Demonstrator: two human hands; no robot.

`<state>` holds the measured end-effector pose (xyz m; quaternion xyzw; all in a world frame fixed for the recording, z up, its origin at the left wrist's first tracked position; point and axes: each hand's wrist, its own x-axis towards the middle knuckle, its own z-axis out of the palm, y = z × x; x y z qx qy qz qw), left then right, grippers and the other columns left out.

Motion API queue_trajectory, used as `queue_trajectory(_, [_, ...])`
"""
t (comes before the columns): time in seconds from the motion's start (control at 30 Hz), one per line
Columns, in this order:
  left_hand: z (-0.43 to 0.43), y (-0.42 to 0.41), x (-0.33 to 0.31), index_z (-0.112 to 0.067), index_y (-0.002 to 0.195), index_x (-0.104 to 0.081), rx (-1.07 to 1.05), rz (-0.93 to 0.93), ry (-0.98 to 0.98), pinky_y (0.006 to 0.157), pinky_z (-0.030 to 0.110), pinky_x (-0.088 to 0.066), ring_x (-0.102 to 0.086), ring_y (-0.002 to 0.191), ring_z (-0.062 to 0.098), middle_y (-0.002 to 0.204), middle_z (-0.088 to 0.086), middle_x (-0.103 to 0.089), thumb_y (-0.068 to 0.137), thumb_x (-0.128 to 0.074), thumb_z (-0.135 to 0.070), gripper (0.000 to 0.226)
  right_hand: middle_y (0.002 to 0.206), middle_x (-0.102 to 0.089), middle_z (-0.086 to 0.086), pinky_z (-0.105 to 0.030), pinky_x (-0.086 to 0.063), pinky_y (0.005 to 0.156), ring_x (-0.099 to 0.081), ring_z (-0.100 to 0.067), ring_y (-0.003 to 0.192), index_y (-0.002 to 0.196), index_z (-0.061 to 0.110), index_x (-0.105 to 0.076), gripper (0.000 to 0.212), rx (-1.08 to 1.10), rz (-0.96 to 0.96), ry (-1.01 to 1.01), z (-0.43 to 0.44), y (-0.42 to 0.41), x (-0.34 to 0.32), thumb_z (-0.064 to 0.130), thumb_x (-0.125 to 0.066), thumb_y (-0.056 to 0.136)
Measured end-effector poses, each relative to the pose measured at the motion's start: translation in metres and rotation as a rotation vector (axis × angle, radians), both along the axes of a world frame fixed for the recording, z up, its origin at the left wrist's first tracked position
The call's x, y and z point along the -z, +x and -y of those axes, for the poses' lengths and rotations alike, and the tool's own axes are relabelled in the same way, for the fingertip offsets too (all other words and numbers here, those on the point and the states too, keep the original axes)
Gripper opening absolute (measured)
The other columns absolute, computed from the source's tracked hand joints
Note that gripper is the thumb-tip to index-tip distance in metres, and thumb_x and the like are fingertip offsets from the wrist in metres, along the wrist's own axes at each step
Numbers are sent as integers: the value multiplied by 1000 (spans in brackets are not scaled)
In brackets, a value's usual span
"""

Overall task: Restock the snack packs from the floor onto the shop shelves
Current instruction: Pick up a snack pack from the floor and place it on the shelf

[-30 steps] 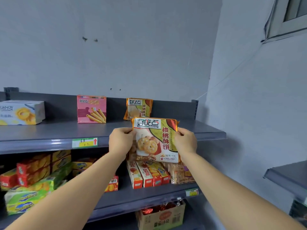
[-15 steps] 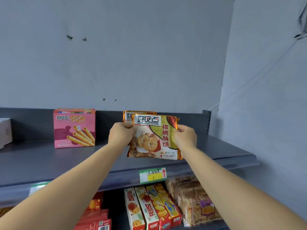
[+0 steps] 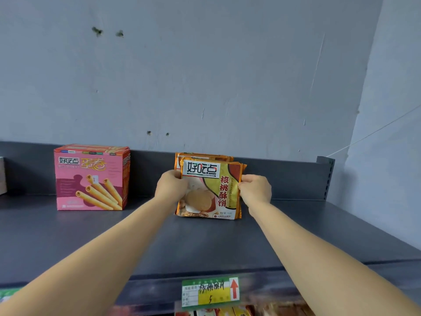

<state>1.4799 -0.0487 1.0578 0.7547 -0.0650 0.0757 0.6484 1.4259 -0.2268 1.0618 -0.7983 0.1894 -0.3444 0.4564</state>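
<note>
Two bare hands hold one orange cookie pack (image 3: 210, 190) upright on the top shelf (image 3: 205, 242). The left hand (image 3: 170, 187) has its grip closed on the pack's left edge, and the right hand (image 3: 256, 190) has its grip pinched on the right edge. The pack's bottom edge appears to rest on the dark grey shelf surface, its printed front facing the person. Directly behind it, touching or nearly so, stands a second pack of the same kind (image 3: 202, 156), of which only the top strip shows, against the shelf's low back panel. Well to the left on the same shelf stands a pink box of rolled wafers (image 3: 91, 177), upright and apart from the packs. On the shelf's front lip, below the held pack, hangs a green and yellow price tag (image 3: 210, 291) with a red arrow pointing up. Blurred packaging shows on the shelf beneath, too indistinct to identify.
</note>
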Motion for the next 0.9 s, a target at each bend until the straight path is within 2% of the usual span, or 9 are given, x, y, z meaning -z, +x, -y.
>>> queue_trajectory(0.13, [10,17,1,-23,80,-62,-12,-17,-21,81,47,-58,-68,88,26,91,3,-71,81,-54,-2,23,79,-66,5,-40,-58,77,-67,-18,83,91,19,-74,20,-38,16,4,8,27,3,14,-55,93])
queue_trajectory(0.23, [15,27,3,-25,79,-58,-10,-16,5,84,45,-57,-66,91,25,94,1,-70,82,-53,-1,25,87,-72,3,-39,-59,75,-68,-18,85,91,22,-72,23,-51,13,-12,11,39,7,14,-51,94])
queue_trajectory(0.4, [18,33,5,-25,102,-54,-26,-7,61,84,45,-57,-65,95,21,105,-1,-67,85,-51,-1,29,100,-73,-1,-39,-58,79,-67,-19,91,102,17,-71,23,-56,7,-52,14,45,10,12,-50,95])
queue_trajectory(0.53, [19,29,3,-20,121,-51,-44,11,139,85,40,-55,-60,99,21,105,-3,-59,90,-47,-3,35,103,-73,-2,-40,-57,81,-67,-19,91,102,15,-68,18,-78,0,-70,16,45,13,17,-51,96])
queue_trajectory(0.63, [17,25,-1,-17,125,-47,-64,68,256,84,38,-51,-56,103,23,115,1,-58,89,-46,-7,38,110,-71,-3,-41,-57,83,-67,-21,96,110,14,-64,18,-98,-10,-110,17,41,15,18,-53,96])
queue_trajectory(0.7, [17,19,-2,-16,124,-46,-92,133,327,91,42,-47,-51,112,27,122,9,-54,87,-47,-10,38,117,-68,-5,-38,-56,84,-65,-22,102,120,13,-59,25,-103,-43,-153,18,34,15,18,-54,96])
queue_trajectory(0.8, [17,6,-2,-17,139,-34,-156,308,555,104,47,-35,-29,133,31,139,11,-39,87,-51,-13,55,136,-56,-6,-38,-52,94,-56,-24,121,139,14,-47,44,-64,-107,-236,22,22,13,21,-54,96])
queue_trajectory(0.9, [21,-8,-3,-17,147,-25,-124,419,767,109,47,-28,-17,141,29,150,10,-29,91,-52,-20,62,144,-49,-5,-39,-47,100,-50,-24,128,144,19,-41,50,-1,-161,-351,28,4,10,21,-55,96])
